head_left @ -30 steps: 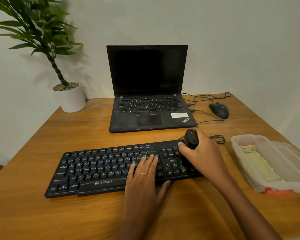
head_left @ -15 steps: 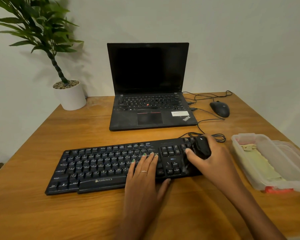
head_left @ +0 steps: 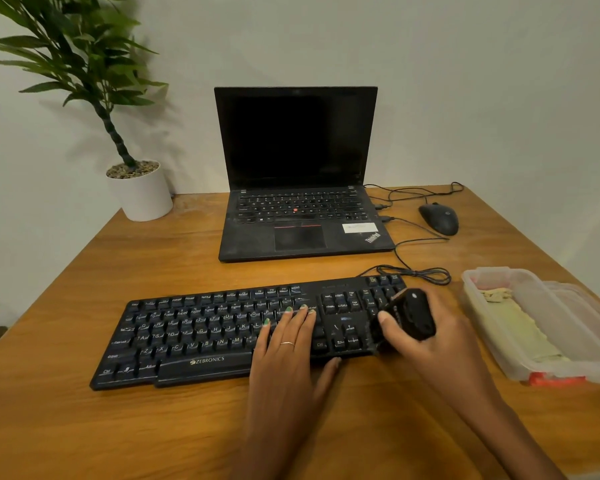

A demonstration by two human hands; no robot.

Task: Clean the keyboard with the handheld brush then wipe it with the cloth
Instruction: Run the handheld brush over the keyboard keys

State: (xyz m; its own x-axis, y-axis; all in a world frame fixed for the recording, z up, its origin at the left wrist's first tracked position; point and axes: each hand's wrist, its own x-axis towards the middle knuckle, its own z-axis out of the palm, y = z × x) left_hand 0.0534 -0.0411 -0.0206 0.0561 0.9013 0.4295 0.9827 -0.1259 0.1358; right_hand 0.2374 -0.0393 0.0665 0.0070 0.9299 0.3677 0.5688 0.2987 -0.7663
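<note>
Brushing is under way, by my reading, and the wiping has not begun. Surface [head_left: 66, 427] carries the keyboard [head_left: 201, 336] across its middle, with the lidless plastic container [head_left: 565, 327] at 3 o'clock from it, and the folded cloth [head_left: 520, 330] lies untouched inside. Left hand [head_left: 286, 362] lies flat on the keys right of centre, fingers straight, steadying the board. Right hand [head_left: 440, 344] has its grip curled round the handheld brush [head_left: 414, 315], which sits over the number pad at the keyboard's 3 o'clock end; bristles are hidden under it. Compared with a second ago, the brush has travelled from the 12 o'clock edge near the arrow-key block toward the right end and tipped flatter, while the left hand has stayed put.
</note>
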